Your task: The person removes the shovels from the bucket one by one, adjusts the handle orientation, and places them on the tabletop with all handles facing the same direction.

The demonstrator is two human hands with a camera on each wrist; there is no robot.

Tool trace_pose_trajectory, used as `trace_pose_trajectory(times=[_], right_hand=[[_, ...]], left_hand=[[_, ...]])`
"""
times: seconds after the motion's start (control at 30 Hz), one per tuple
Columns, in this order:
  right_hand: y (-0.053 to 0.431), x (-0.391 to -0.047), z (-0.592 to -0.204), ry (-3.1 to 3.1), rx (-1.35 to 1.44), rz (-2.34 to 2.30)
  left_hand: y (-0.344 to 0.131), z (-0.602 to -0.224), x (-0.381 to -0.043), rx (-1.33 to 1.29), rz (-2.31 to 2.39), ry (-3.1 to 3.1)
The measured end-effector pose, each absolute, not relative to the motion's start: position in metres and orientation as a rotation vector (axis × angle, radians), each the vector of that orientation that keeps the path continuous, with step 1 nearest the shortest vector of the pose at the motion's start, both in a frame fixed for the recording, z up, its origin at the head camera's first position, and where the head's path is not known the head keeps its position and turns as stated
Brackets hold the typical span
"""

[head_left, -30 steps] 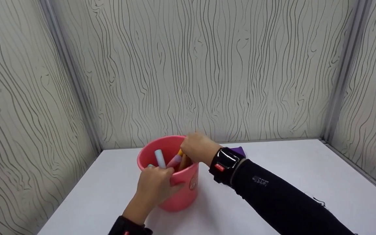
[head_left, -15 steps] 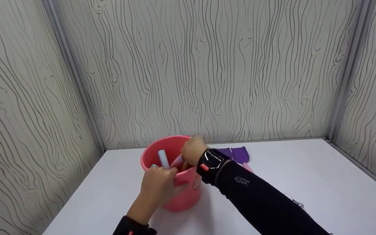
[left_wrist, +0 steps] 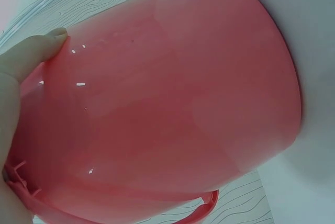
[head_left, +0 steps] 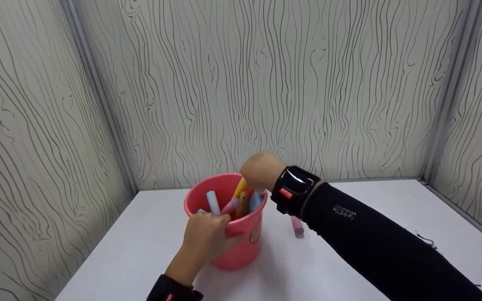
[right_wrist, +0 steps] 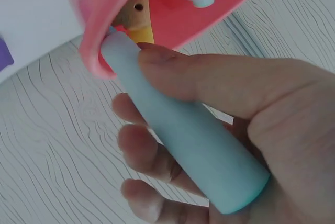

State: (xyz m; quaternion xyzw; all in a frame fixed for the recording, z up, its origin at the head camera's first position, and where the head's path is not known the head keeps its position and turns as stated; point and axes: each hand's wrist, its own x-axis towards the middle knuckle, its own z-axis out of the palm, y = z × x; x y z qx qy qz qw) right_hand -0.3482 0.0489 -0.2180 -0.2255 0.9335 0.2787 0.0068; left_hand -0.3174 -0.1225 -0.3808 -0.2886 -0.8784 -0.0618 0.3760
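A pink bucket (head_left: 241, 246) stands on the white table, filled with several long-handled pieces. My left hand (head_left: 207, 234) grips its near rim, thumb on the outer wall; the left wrist view shows the thumb (left_wrist: 44, 48) against the smooth side. Over the far right rim, my right hand (head_left: 262, 169) holds a light blue cylindrical handle (right_wrist: 183, 130) between thumb and fingers. Its lower end reaches the bucket's mouth, and a light blue part (head_left: 255, 201) shows inside the rim below that hand. The kind of tool cannot be made out.
Inside the bucket are a pale blue handle (head_left: 212, 202), a pinkish one (head_left: 230, 206), a yellow one (head_left: 239, 188) and a brown wooden one (head_left: 243, 202). A pink handle (head_left: 297, 225) lies on the table under my right forearm. A purple piece (right_wrist: 5, 55) lies nearby.
My right hand has risen from inside the bucket's mouth to above the far right rim, with a light blue piece now showing beneath it. The left hand keeps its grip on the rim.
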Motion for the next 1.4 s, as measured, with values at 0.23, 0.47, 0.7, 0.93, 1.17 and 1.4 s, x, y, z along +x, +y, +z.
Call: trace_pose_trajectory(times=[0.23,0.47,0.7,0.93,1.17,1.4], right_hand=[[0.067,-0.334,-0.200,2.960,-0.668,0.643],[0.090,-0.332,-0.186,2.811,-0.376,0.188],[0.130,-0.347,-0.183,2.795,-0.661,0.320],[0.178,-0.370,-0.212,2.928,-0.616,0.182],[0.219,-0.390,-0.239,3.038,-0.565,0.039],[0.253,-0.408,-0.278,3.103,-0.450,0.009]], left_hand=[[-0.122,-0.380,-0.318,-0.730,-0.122,-2.250],[-0.122,-0.379,-0.319,-0.729,-0.094,-2.217],[-0.123,-0.380,-0.321,-0.725,-0.071,-2.209],[-0.124,-0.382,-0.321,-0.744,-0.094,-2.212],[-0.126,-0.382,-0.319,-0.725,-0.094,-2.232],[-0.126,-0.385,-0.319,-0.715,-0.088,-2.210]])
